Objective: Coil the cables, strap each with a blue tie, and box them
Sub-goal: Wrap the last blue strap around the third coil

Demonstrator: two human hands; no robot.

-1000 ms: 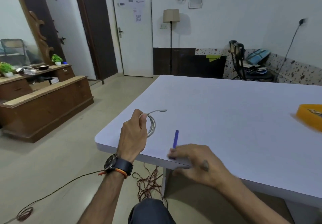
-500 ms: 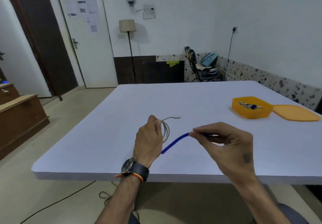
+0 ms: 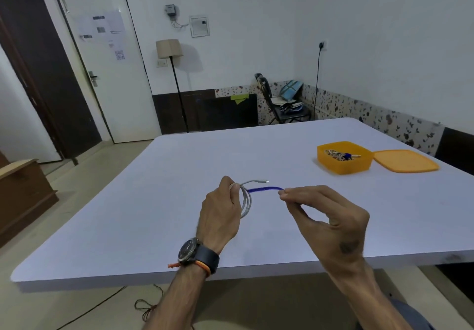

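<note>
Above the near middle of the worktop I have both hands raised, each with its own job. My left hand is clenched around the coiled white cable, fingers wrapped over the loops so they stay stacked and cannot spring apart; the plug end pokes out free at the top, pointing right, out of the way of the wrapping. My right hand pinches one end of the blue tie between thumb and forefinger, the other fingers loosely curled. The tie runs level from that pinch leftward to the coil, where its far end meets the loops just beside my left fingers; I cannot tell whether it is already tucked under them or only touching.

Holding the tie stretched out sideways makes sense to me: it keeps the strip straight and gives me length to wind round the bundle. I judge the strapping step is just beginning.

Far right on the worktop sits the orange box, open, with an already tied cable inside, and its lid lies flat touching its right side. Left open and within reach, it is ready to receive this coil once strapped.
</note>
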